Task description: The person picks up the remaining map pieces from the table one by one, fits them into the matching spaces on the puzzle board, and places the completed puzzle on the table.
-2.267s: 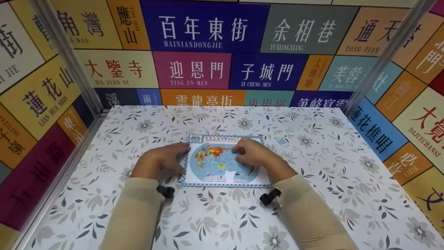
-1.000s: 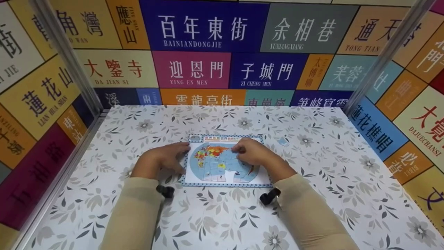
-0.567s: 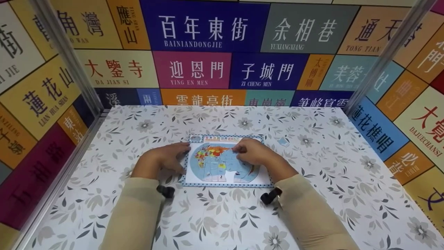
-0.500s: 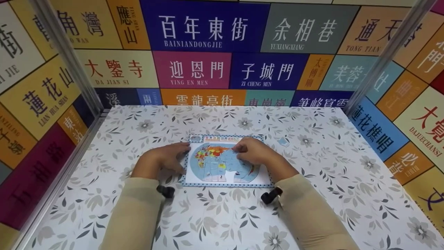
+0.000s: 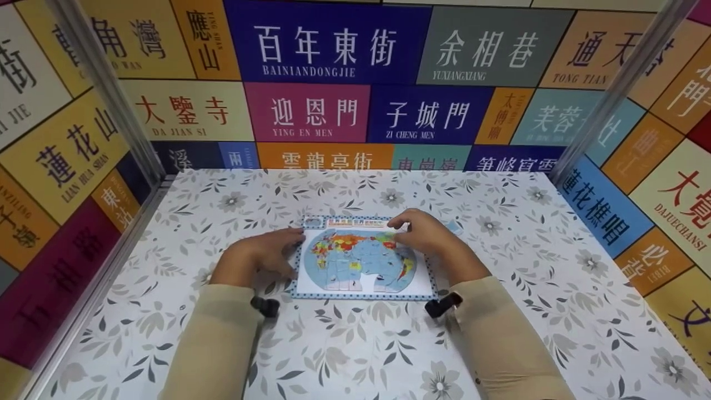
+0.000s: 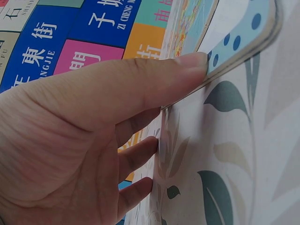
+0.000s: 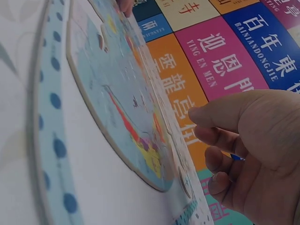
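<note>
A world map jigsaw puzzle (image 5: 333, 266) lies in a board (image 5: 361, 296) with a blue dotted border. One white gap shows at the map's bottom edge. My left hand (image 5: 265, 253) is at the board's left side; in the left wrist view its thumb (image 6: 187, 70) rests on the dotted corner, with the other fingers fairly straight. Over the upper right of the board is my right hand (image 5: 425, 239). In the right wrist view, that hand's fingers (image 7: 220, 180) are loosely bent, apart from the map, with nothing between them. A loose light-blue puzzle piece (image 5: 455, 225) lies beyond it, partly hidden.
The board lies on a table with a leaf-patterned white cover (image 5: 333, 350). Panels with Chinese lettering (image 5: 311, 111) stand at the back and both sides, joined by metal corner posts (image 5: 605, 94). Each wrist wears a black band (image 5: 265, 306).
My right hand has lifted off the map and shifted right and away from me, uncovering the map's upper right part. The left hand has stayed where it was.
</note>
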The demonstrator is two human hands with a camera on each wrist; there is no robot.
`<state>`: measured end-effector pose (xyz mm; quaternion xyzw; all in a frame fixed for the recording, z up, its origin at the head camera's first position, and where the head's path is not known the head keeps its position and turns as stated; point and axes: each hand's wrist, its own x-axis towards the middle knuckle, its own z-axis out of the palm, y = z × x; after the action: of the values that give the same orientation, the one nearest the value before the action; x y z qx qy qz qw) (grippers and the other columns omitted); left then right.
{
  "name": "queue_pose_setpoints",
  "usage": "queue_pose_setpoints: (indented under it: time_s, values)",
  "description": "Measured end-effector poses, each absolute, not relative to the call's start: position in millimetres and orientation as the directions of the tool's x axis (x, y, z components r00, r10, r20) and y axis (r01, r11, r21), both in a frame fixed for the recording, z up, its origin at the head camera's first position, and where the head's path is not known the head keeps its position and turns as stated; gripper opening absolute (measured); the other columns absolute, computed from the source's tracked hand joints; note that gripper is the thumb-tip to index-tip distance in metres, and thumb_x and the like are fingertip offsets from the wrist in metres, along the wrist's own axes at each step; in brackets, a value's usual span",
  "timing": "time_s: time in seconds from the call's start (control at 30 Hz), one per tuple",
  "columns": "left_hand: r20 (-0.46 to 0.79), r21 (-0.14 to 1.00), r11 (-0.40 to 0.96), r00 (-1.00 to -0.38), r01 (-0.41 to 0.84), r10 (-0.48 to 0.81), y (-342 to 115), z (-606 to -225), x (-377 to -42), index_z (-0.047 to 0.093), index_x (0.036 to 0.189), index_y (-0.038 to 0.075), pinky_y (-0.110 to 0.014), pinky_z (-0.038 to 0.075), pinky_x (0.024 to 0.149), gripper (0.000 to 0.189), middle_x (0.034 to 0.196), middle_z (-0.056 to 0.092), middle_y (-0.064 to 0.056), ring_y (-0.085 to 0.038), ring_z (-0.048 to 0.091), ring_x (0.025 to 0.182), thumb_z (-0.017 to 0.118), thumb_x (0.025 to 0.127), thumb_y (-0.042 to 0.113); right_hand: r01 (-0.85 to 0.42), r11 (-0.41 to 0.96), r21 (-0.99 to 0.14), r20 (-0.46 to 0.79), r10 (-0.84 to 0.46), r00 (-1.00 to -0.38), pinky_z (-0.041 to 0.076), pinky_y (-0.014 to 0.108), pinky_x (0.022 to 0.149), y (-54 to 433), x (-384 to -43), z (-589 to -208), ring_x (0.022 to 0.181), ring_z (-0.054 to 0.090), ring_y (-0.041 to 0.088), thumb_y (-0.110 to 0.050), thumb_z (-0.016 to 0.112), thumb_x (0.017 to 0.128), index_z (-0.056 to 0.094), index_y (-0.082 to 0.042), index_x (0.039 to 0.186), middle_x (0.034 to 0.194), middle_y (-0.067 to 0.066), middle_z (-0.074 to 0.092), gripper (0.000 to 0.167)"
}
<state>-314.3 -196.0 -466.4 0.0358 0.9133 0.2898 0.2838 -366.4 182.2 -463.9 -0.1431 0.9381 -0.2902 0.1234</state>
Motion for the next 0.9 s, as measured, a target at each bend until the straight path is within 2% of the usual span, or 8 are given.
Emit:
queue_pose_setpoints:
  time_s: [0.37, 0.57, 0.77, 0.9]
  values:
    - [-0.487, 0.53, 0.844, -0.844, -0.08, 0.226, -193.5, -466.9, -316.4, 0.04, 0.165, 0.039, -0.061, 0.014, 0.137, 0.105, 0.179, 0.022, 0.016, -0.027, 0.011, 0.171, 0.096, 0.078, 0.023, -0.05, 0.787, -0.616, -0.173, -0.196, -0.965, 0.051, 0.052, 0.111, 212.1, -375.8, -456.6, 0.127, 0.059, 0.031, -0.025, 0.071, 0.102, 0.071, -0.02, 0.138, 0.14, 0.003, 0.064, 0.036]
    - [-0.499, 0.53, 0.842, -0.839, -0.096, 0.218, -193.4, -467.8, -316.3, 0.04, 0.165, 0.04, -0.061, 0.014, 0.137, 0.105, 0.18, 0.021, 0.017, -0.027, 0.01, 0.171, 0.096, 0.078, 0.023, -0.011, 0.761, -0.649, -0.173, -0.161, -0.972, 0.049, 0.052, 0.114, 227.8, -378.2, -457.1, 0.13, 0.058, 0.031, -0.024, 0.07, 0.102, 0.069, -0.02, 0.14, 0.146, 0.005, 0.061, 0.038]
    - [-0.497, 0.535, 0.839, -0.839, -0.099, 0.219, -194.4, -466.3, -315.6, 0.041, 0.164, 0.04, -0.063, 0.015, 0.137, 0.104, 0.18, 0.021, 0.016, -0.029, 0.011, 0.171, 0.096, 0.078, 0.023, 0.027, 0.712, -0.702, -0.181, -0.141, -0.973, 0.052, 0.048, 0.107, 238.9, -378.0, -456.8, 0.127, 0.057, 0.031, -0.021, 0.068, 0.103, 0.066, -0.017, 0.143, 0.149, 0.008, 0.058, 0.041]
    - [-0.509, 0.549, 0.825, -0.836, -0.131, 0.206, -194.5, -466.4, -314.8, 0.042, 0.163, 0.043, -0.063, 0.014, 0.136, 0.105, 0.179, 0.022, 0.018, -0.029, 0.01, 0.171, 0.097, 0.076, 0.022, -0.01, 0.726, -0.688, -0.156, -0.162, -0.974, 0.052, 0.051, 0.109, 250.5, -380.5, -456.5, 0.128, 0.058, 0.034, -0.021, 0.066, 0.104, 0.064, -0.014, 0.146, 0.151, 0.013, 0.057, 0.043]
